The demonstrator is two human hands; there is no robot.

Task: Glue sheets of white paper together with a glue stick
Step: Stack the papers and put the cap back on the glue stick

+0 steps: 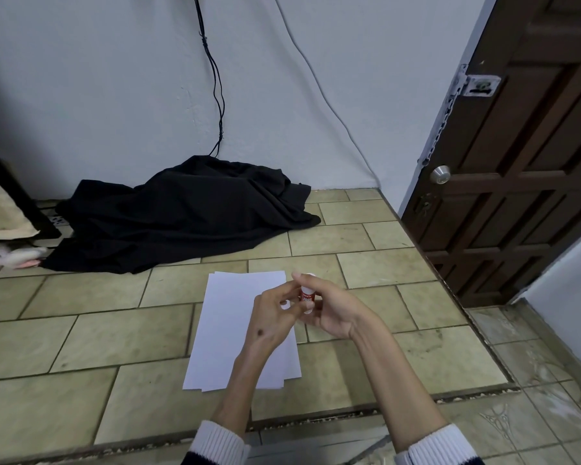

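Both hands' fingers (299, 280) pinch the glue stick (307, 293) above the paper (228, 330).

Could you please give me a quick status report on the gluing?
Both hands, left and right, grip the glue stick above the paper sheets. Sheets stacked on the floor. Nothing in the way.

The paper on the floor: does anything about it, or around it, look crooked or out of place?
The sheets of white paper are stacked unevenly, with staggered edges showing at the near end. Behind them a black cloth lies crumpled against the wall. Both hands, left hand and right hand, hold the glue stick.
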